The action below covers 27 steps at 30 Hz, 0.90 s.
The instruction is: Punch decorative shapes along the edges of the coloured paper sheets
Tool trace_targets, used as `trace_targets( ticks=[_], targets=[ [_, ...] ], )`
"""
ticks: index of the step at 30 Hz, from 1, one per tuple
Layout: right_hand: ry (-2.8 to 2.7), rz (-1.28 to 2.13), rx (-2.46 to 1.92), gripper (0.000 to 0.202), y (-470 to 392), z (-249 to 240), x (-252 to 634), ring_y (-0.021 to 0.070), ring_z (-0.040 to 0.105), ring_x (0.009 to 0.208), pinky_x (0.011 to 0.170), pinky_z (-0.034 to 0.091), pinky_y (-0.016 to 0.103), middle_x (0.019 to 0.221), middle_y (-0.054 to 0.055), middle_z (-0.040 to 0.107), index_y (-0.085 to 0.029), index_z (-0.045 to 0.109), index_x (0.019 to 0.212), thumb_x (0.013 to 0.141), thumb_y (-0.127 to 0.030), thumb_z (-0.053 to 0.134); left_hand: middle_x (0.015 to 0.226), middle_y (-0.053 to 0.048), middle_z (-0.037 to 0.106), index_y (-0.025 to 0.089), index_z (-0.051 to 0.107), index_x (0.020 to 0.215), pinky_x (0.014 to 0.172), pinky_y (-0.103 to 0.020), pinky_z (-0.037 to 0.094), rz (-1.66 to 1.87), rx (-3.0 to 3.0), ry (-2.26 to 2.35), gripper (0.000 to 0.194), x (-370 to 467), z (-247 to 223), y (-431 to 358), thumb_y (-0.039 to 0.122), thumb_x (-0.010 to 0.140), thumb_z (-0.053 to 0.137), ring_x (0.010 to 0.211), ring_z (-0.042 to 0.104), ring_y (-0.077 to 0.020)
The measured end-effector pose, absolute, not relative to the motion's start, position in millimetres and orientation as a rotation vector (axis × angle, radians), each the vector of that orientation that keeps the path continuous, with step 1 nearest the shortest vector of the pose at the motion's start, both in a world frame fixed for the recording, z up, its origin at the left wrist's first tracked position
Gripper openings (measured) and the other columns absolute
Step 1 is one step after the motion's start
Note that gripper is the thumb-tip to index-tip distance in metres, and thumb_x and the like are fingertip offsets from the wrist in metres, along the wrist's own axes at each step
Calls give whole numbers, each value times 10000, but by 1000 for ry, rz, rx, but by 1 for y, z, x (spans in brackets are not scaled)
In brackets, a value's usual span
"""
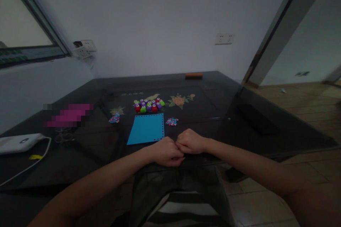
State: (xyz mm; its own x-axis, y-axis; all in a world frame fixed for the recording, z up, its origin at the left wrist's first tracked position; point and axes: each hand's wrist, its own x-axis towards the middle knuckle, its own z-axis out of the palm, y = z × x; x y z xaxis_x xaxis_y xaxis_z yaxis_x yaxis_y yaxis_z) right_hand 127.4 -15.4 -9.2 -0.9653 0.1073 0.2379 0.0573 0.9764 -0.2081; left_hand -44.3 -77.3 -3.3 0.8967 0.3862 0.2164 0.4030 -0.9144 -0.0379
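Note:
My left hand and my right hand touch each other at the table's front edge, both with curled fingers. Whether anything small is inside them is hidden. Just behind my left hand lies a blue sheet, with small dark red dots along its top, right side and part of the bottom. A pile of small pink, blue and white pieces is right of the sheet, and a similar pile lies to its left. Behind the sheet stand several red, green and purple figures with eye-like tops.
The dark glossy table meets a wall at the back, where a brown block lies. At left are a white device with a cable and a pixelated pink patch. A black flat object rests at right.

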Motion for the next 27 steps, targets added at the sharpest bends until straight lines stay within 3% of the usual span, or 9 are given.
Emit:
trace_targets(
  ticks=[27],
  targets=[
    [-2878, 289, -144, 308, -14, -10, 127, 107, 466, 551, 555, 281, 239, 603, 17, 584, -169, 500, 586, 866, -225, 386, 514, 18, 618, 197, 558, 562, 452, -291, 268, -324, -2967, -627, 248, -44, -5, -77, 261, 800, 528, 460, 543, -107]
  ],
)
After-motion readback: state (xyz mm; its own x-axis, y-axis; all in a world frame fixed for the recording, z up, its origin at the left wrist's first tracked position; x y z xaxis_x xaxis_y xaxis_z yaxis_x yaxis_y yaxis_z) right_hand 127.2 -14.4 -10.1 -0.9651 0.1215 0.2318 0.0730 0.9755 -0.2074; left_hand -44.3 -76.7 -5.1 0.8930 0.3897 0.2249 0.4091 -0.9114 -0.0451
